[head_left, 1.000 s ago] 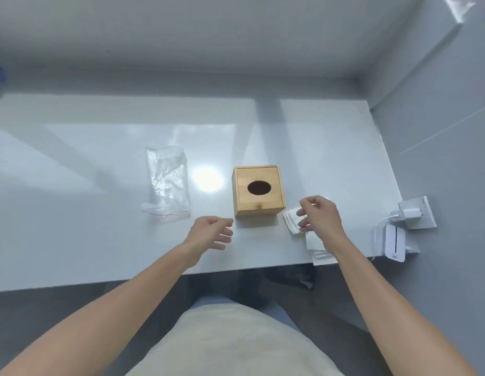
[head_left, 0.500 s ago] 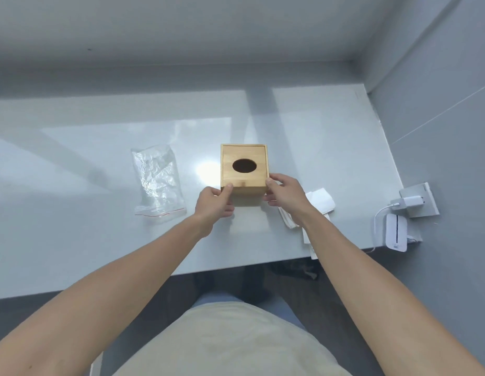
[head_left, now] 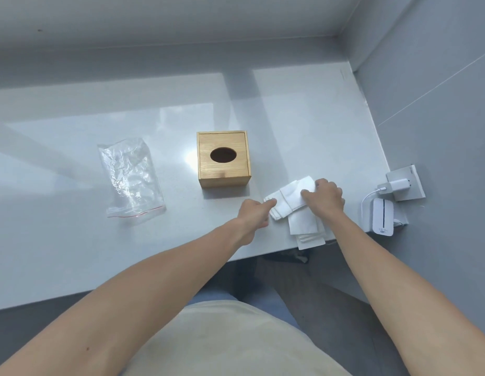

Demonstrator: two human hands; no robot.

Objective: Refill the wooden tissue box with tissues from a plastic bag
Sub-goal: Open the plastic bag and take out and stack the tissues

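Note:
The wooden tissue box (head_left: pixel 223 158) stands upright mid-table, its oval slot dark. To its right, near the table's front edge, lies a loose pile of white folded tissues (head_left: pixel 293 202). My right hand (head_left: pixel 324 199) rests on top of the pile, fingers pressing the upper tissue. My left hand (head_left: pixel 256 213) touches the pile's left edge with its fingertips. Left of the box lies the clear plastic bag (head_left: pixel 130 177), flat and crumpled, apparently empty, with a red zip line at its near end.
The white table (head_left: pixel 303 118) ends in a wall at the right. At the right front corner sit a white charger in a socket plate (head_left: pixel 399 184) and a small white device (head_left: pixel 381 217) with a cable. Some tissues overhang the front edge.
Both hands have left the wooden box, which stays in place, and moved right to the tissue pile. The camera view has shifted.

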